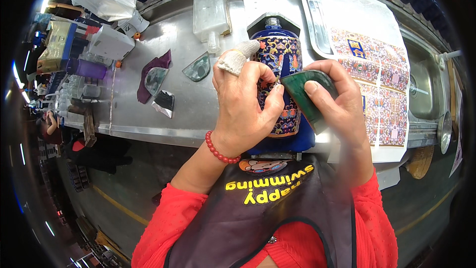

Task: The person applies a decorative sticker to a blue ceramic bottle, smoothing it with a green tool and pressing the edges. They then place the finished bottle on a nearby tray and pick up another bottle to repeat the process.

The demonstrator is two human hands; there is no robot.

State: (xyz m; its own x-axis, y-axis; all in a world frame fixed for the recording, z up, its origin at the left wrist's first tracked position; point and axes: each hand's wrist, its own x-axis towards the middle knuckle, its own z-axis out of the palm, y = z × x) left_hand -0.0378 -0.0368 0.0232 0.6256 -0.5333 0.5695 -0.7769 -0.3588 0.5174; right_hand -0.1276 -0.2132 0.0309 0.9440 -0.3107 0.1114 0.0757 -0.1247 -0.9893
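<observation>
A blue bottle (274, 33) with a bare threaded neck lies with its neck pointing away from me. A colourful patterned decal (286, 114) covers its upper face, with a plain blue gap near the middle. My left hand (243, 99) is over the bottle's left side, thumb and forefinger pinched together at that gap. What they pinch is too small to make out; a knitted white cover sits on one finger. My right hand (342, 104) grips a dark green, curved-edged scraper (305, 94), its tip close to my left fingertips and the decal.
Printed decal sheets (386, 84) lie to the right, partly over a metal tray (312, 12), beside a sink (426, 84). On the left of the steel bench (183, 124) are another scraper (197, 67), a purple cloth (145, 87) and a clear empty bottle (209, 12).
</observation>
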